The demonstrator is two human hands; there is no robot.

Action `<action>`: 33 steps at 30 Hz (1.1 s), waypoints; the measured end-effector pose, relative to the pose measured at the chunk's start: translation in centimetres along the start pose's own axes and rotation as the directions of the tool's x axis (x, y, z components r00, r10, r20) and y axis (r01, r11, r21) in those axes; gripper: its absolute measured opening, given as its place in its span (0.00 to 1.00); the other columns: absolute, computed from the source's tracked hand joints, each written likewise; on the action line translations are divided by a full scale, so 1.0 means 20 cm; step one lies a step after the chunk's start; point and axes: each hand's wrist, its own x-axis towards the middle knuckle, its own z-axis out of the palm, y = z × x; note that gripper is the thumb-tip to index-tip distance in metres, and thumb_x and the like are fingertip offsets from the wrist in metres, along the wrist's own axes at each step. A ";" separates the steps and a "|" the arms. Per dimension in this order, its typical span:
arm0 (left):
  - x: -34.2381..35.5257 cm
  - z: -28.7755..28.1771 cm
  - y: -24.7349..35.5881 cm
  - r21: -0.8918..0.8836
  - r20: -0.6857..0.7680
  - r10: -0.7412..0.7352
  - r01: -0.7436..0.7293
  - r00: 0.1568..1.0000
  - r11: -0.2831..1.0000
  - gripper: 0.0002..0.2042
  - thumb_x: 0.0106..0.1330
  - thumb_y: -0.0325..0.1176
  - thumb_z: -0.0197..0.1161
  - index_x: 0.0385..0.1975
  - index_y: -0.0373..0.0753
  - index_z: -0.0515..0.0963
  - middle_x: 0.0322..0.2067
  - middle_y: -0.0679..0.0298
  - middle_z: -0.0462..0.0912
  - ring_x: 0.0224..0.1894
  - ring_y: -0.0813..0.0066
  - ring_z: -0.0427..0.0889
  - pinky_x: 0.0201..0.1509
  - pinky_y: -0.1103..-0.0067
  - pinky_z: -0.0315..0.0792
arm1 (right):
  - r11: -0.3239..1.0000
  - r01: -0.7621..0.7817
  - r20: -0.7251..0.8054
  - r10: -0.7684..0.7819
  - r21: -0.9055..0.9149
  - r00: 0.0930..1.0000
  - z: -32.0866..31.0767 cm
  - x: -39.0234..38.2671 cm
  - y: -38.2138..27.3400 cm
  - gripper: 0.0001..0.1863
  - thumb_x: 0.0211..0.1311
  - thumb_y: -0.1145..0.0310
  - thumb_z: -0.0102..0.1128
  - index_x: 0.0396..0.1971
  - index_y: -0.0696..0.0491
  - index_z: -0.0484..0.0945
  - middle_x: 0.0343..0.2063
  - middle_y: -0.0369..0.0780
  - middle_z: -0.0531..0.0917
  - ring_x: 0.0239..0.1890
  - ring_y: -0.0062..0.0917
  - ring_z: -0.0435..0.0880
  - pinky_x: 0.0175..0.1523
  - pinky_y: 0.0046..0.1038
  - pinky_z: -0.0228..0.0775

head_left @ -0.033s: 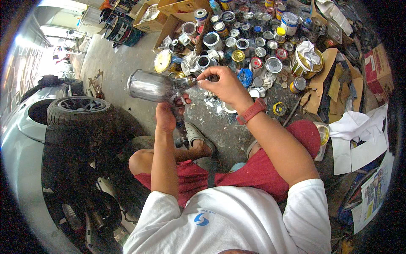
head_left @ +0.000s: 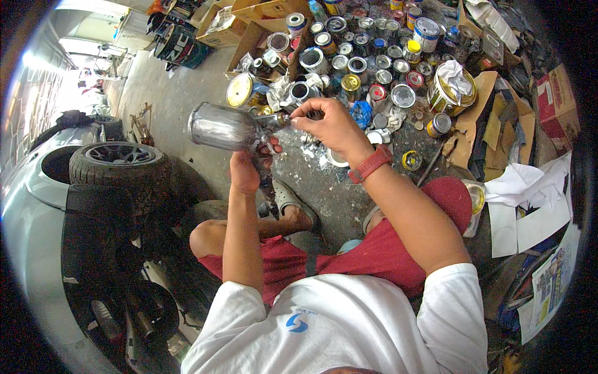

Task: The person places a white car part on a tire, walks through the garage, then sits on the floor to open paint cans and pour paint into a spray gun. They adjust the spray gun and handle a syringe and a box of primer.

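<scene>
My left hand (head_left: 246, 169) is wrapped round the handle of a spray gun (head_left: 221, 127), whose dull silver paint cup lies tipped to the left. Below that hand, the dark lower end of the gun points down toward my shoe. With thumb and forefinger, my right hand (head_left: 330, 124) pinches at the small metal end of the gun on its right side. Exactly which part lies between those fingertips is too small to make out. A red watch band (head_left: 370, 164) circles my right wrist.
Many paint cans (head_left: 403, 95) crowd the floor ahead, with a crumpled blue plastic (head_left: 360, 115) among them. A large yellow-rimmed tin (head_left: 443, 100) and torn cardboard (head_left: 476, 118) lie to the right. On the left are a wheel (head_left: 118, 163) and a silver car body panel (head_left: 37, 224).
</scene>
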 end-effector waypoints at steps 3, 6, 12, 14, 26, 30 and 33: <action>0.03 0.03 -0.01 0.037 0.011 0.029 -0.030 1.000 0.999 0.22 0.78 0.50 0.46 0.59 0.40 0.75 0.41 0.57 0.87 0.39 0.66 0.86 0.28 0.82 0.67 | 0.992 -0.079 0.014 0.078 0.096 0.997 -0.01 0.03 0.06 0.10 0.59 0.64 0.75 0.35 0.55 0.89 0.33 0.37 0.90 0.35 0.21 0.86 0.46 0.26 0.76; 0.06 0.04 -0.01 0.046 0.038 0.051 -0.053 0.998 0.998 0.24 0.79 0.51 0.46 0.63 0.41 0.73 0.41 0.58 0.87 0.39 0.68 0.86 0.27 0.83 0.67 | 0.933 -0.241 0.103 0.221 0.266 0.970 -0.04 0.04 0.07 0.07 0.63 0.68 0.74 0.38 0.54 0.88 0.28 0.30 0.85 0.29 0.10 0.79 0.37 0.18 0.72; 0.04 0.02 0.01 0.093 0.126 0.064 -0.076 0.990 0.993 0.31 0.78 0.53 0.47 0.74 0.43 0.62 0.42 0.59 0.87 0.37 0.71 0.86 0.27 0.83 0.67 | 0.819 -0.389 0.287 0.286 0.422 0.914 -0.09 0.02 0.06 0.09 0.62 0.68 0.75 0.39 0.53 0.87 0.29 0.28 0.84 0.28 0.11 0.80 0.37 0.16 0.74; 0.03 0.02 0.02 0.085 0.140 0.061 -0.074 0.988 0.994 0.31 0.76 0.54 0.48 0.72 0.41 0.64 0.43 0.58 0.88 0.38 0.69 0.87 0.28 0.82 0.68 | 0.816 -0.382 0.323 0.255 0.433 0.911 -0.10 0.01 0.06 0.08 0.62 0.68 0.75 0.39 0.53 0.87 0.30 0.29 0.85 0.29 0.11 0.80 0.38 0.16 0.74; -0.01 -0.02 0.05 0.125 0.175 0.077 -0.100 0.981 0.987 0.31 0.75 0.55 0.50 0.71 0.41 0.65 0.43 0.57 0.88 0.39 0.68 0.87 0.28 0.82 0.69 | 0.998 0.010 0.233 -0.024 0.062 0.972 -0.08 0.05 0.04 0.08 0.62 0.66 0.71 0.35 0.55 0.88 0.30 0.32 0.88 0.36 0.18 0.83 0.48 0.26 0.76; -0.01 0.00 0.05 0.092 0.134 0.059 -0.072 0.989 0.993 0.28 0.76 0.53 0.47 0.69 0.42 0.67 0.42 0.58 0.88 0.39 0.69 0.87 0.28 0.82 0.69 | 0.995 -0.054 0.233 0.033 0.085 0.972 -0.10 0.07 0.01 0.09 0.62 0.65 0.72 0.35 0.54 0.89 0.34 0.34 0.89 0.39 0.18 0.84 0.50 0.27 0.75; -0.01 0.01 0.05 0.042 0.098 0.047 -0.052 0.994 0.998 0.28 0.77 0.51 0.46 0.72 0.44 0.66 0.41 0.60 0.88 0.39 0.69 0.87 0.27 0.82 0.68 | 0.993 -0.069 0.217 0.046 0.099 0.975 -0.11 0.07 -0.01 0.08 0.63 0.65 0.72 0.35 0.54 0.88 0.35 0.33 0.88 0.40 0.16 0.82 0.51 0.26 0.74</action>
